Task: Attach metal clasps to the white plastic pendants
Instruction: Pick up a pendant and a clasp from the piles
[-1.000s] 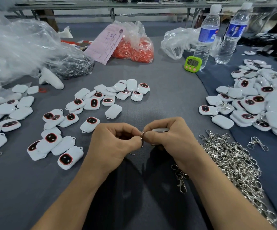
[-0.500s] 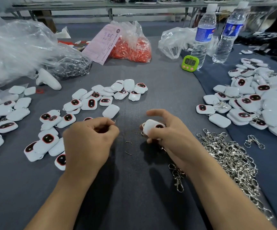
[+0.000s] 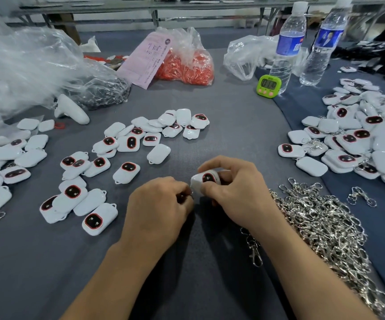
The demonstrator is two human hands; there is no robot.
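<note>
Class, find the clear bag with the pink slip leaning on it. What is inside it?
Through the clear plastic bag, a heap of small orange-red pieces shows. The pink paper slip covers the bag's left part, hiding what lies there.

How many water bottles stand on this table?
2. The left bottle stands just behind the green timer. The right bottle stands beside it, further right. The plastic bags could hide more.
</note>
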